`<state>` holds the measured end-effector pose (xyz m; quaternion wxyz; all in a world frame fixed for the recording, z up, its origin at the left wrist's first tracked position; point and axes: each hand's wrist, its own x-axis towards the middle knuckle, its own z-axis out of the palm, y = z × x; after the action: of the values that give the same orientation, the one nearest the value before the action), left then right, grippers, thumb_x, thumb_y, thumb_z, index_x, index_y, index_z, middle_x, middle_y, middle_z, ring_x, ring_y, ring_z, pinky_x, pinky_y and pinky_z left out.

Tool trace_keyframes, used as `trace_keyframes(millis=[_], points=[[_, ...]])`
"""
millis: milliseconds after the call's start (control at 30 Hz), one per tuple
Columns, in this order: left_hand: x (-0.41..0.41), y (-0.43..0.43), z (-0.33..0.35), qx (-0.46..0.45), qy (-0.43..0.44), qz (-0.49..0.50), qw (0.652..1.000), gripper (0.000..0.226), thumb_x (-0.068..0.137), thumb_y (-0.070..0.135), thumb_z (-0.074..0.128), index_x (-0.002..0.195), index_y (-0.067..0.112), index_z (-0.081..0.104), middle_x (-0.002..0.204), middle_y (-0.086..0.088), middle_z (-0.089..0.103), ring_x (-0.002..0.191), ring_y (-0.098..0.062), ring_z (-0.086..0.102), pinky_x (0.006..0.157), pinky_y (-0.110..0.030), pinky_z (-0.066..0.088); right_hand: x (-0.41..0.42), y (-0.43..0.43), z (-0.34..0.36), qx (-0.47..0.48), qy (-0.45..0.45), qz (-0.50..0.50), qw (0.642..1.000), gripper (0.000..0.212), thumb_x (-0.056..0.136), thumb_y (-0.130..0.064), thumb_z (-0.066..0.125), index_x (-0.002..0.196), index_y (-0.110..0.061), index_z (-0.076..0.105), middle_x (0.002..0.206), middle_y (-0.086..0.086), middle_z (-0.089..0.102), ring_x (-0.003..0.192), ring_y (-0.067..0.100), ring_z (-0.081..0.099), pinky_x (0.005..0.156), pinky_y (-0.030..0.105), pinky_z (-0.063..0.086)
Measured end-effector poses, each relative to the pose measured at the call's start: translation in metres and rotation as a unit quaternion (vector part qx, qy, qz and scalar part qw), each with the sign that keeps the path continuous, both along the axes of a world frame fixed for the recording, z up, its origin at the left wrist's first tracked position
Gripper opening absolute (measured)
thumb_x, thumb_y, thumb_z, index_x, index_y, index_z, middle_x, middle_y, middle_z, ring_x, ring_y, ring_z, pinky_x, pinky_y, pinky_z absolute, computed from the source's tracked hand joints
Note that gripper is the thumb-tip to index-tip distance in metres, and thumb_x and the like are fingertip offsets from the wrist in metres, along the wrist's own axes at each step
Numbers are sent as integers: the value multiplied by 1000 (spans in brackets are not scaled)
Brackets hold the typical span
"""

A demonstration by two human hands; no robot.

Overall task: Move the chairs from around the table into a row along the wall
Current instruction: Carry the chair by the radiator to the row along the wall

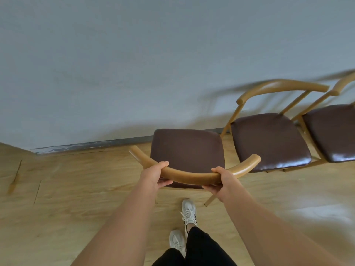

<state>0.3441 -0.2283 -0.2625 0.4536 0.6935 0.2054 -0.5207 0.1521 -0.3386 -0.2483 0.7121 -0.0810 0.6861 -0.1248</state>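
A chair (187, 150) with a dark brown padded seat and a curved light-wood backrest stands in front of me, its seat facing the grey wall (153, 64). My left hand (155, 176) grips the left part of the backrest and my right hand (223, 182) grips the right part. To its right a second matching chair (269, 141) stands with its back to the wall. A third chair (332, 131) sits beside that one, cut off by the right frame edge.
Light wooden floor (76, 198) runs up to a grey skirting board (86, 145) at the wall's foot. My feet in white trainers (189, 212) are just behind the held chair. The floor along the wall to the left holds nothing visible.
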Motion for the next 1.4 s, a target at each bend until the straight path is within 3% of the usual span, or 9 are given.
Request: trace_keyframes(millis=[267,467,633,800,933,1033,1133,1267,1400], points=[[41,-60,-34,4,13,-36,999,45,70,16,85,106,3,61,98,-19,68,67,-30,74,70,-47,62,29,-45,-33,8,-12,-48,999,32,77,-5,73,102,-2,53,103,20,59,90,40,63,61,51,60],[66,-61,-53,25,64,-64,996,45,74,7,81,113,0,58,109,-21,65,85,-35,69,64,-44,62,49,-37,-56,40,-9,-81,996,21,80,0,68,96,0,55,96,20,59,85,38,62,61,53,57],[79,-54,-60,51,110,-98,988,41,77,6,79,112,0,56,111,-20,64,89,-36,68,69,-48,61,61,-21,-66,75,47,-107,990,20,81,-1,68,94,-1,53,100,21,58,89,37,60,57,51,57],[85,-38,-65,100,141,-135,976,37,82,2,73,115,-2,56,102,-24,63,80,-36,65,68,-50,59,69,-2,-76,111,156,-78,978,25,84,-1,65,104,0,50,106,22,57,99,37,60,69,47,53],[92,-21,-69,111,151,-144,972,38,84,1,71,119,-1,56,108,-27,63,93,-40,64,82,-55,57,62,15,-80,120,175,-80,974,18,84,-2,65,95,2,51,91,19,58,72,33,59,65,44,54],[90,-24,-68,116,150,-152,970,33,85,-1,70,114,-2,53,110,-29,61,104,-44,62,79,-53,58,44,9,-81,66,215,-99,969,34,82,-1,65,113,3,54,91,20,59,81,34,62,78,47,57],[87,-30,-64,115,147,-162,969,30,85,-3,69,111,-2,54,110,-28,62,100,-42,63,67,-50,59,25,-14,-80,16,262,-96,960,50,79,-5,67,125,-1,50,106,22,61,86,35,61,78,50,57],[86,-29,-64,108,128,-184,968,32,82,-4,72,111,-1,58,108,-27,64,93,-39,67,58,-47,62,9,-37,-80,-47,328,-60,941,77,81,-10,69,146,-20,28,129,17,54,106,38,59,90,53,53],[88,-26,-63,116,114,-201,966,31,82,-4,71,110,0,58,107,-26,65,92,-38,68,57,-45,62,-1,-36,-80,-74,302,-54,949,94,80,-5,71,151,-37,17,149,7,41,115,35,57,92,53,53]])
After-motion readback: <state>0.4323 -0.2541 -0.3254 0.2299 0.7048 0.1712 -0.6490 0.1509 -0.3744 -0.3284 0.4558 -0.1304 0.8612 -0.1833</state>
